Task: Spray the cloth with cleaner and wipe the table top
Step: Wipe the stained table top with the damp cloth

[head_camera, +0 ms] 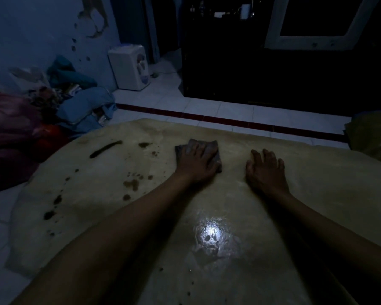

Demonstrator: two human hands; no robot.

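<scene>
The pale yellowish table top (317, 194) fills the lower part of the dim head view, with dark stains (131, 184) across its left half and a wet glare near the middle. A dark folded cloth (211, 146) lies flat on the table's far middle. My left hand (197, 161) presses down on the cloth, fingers spread over it. To its right, my right hand (265, 170) rests flat on the bare table with fingers apart, holding nothing. No spray bottle is visible.
A pile of clothes and bags (42, 111) lies on the floor at the left. A white appliance (130, 67) stands by the peeling wall. A dark cabinet (273, 73) is beyond the table. A yellowish bag (372, 133) sits at the right edge.
</scene>
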